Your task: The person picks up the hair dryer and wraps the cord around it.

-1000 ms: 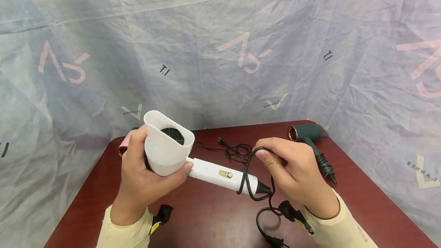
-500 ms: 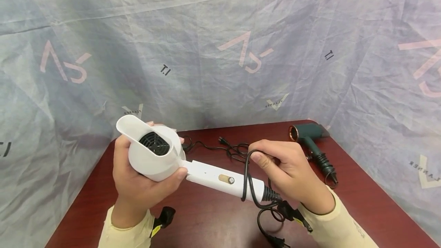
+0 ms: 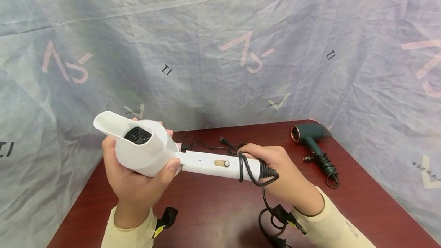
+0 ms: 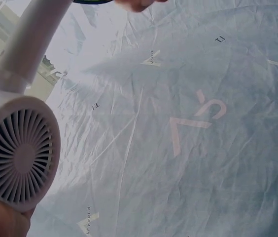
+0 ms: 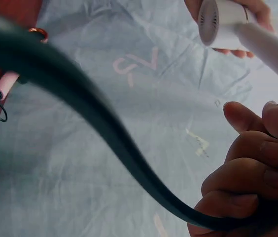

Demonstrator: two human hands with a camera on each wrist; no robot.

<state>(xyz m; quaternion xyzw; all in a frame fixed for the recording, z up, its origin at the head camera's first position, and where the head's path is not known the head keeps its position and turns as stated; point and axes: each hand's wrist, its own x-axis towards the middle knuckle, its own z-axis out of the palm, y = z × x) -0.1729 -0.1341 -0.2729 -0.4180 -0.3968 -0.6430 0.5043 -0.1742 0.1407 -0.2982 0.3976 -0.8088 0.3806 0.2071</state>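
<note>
A white hair dryer (image 3: 206, 165) is held up over the table, its flared nozzle pointing up and left. My left hand (image 3: 132, 186) grips the dryer's body from below, thumb near the hinge of the handle. The round intake grille (image 4: 23, 158) faces the left wrist camera. At the handle's end, my right hand (image 3: 284, 181) curls its fingers round the black power cord (image 5: 107, 121). One loop of this cord crosses the handle. Part of the right hand is hidden behind the handle, and the cord's plug (image 3: 278, 242) hangs low near the front.
A dark green hair dryer (image 3: 308, 130) with its cord wound round the handle lies at the back right of the red-brown table (image 3: 203, 209). A pink handle (image 5: 6, 83) shows in the right wrist view. Another plug (image 3: 224, 141) lies at the back. Printed cloth (image 3: 193, 68) surrounds the table.
The white hair dryer has shifted left and its nozzle has swung outward to the left. My right hand has moved left and in behind the handle's end, bringing the cord with it.
</note>
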